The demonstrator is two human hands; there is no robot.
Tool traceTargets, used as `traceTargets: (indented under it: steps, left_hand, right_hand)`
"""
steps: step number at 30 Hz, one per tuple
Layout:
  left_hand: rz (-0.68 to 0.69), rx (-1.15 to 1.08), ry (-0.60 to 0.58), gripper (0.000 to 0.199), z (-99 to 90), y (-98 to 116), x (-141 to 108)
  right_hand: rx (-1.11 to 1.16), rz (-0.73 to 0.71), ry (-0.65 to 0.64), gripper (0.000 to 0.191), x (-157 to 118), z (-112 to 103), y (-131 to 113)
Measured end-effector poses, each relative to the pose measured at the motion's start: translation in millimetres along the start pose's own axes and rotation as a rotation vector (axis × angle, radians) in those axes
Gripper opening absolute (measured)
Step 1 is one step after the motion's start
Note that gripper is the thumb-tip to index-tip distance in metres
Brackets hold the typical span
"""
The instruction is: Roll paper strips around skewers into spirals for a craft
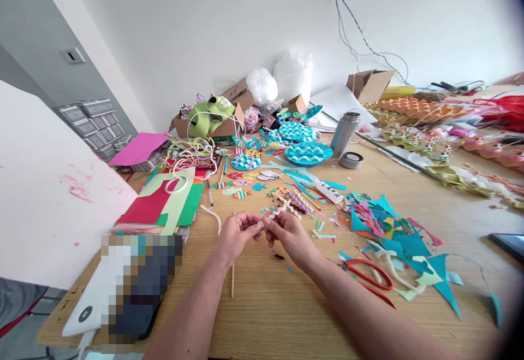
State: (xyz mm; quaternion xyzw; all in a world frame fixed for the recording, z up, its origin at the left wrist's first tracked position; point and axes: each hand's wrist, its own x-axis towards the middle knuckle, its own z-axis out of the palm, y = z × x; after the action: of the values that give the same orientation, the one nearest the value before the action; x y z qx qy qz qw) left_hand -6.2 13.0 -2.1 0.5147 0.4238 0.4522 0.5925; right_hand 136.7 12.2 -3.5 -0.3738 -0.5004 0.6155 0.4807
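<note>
Bending or twisting a white fuzzy wire (pixel 282 207) seems the step in hand: it is held over the table (pixel 262 305), short of its far edge, with the left hand (pixel 239 235) and right hand (pixel 290 235) pinching it between thumbs and fingertips, nearly touching. The next move likely calls for a steady left pinch while the right turns.

No readable words, brands or numbers
The white bottle (pixel 328 191) lying on its side carries dark print too small and blurred to make out; the white device (pixel 92 286) at lower left bears a dark round mark, its detail unreadable.
</note>
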Motion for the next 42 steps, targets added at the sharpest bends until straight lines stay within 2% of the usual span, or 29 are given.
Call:
traceTargets:
  steps: [19,29,33,38,42]
  left_hand:
    - [-0.002,-0.055,0.041,0.027,4.5,1.6,-0.2]
    - [0.016,-0.081,0.062,0.024,6.6,2.2,-1.2]
    - [0.023,-0.075,0.033,0.023,4.5,1.9,-1.8]
    - [-0.050,-0.076,-0.013,0.027,1.8,1.8,-2.1]
    - [-0.072,-0.053,0.052,0.024,0.2,-0.1,-0.3]
  right_hand:
    - [-0.037,-0.018,0.028,0.041,-0.7,1.9,-0.6]
    - [-0.071,-0.033,0.027,0.035,-0.3,0.4,1.4]
    - [-0.077,-0.016,0.012,0.035,0.3,-1.4,1.0]
    - [-0.113,0.015,0.026,0.036,1.8,-3.4,0.2]
    - [-0.130,-0.005,0.019,0.035,3.2,-4.3,0.8]
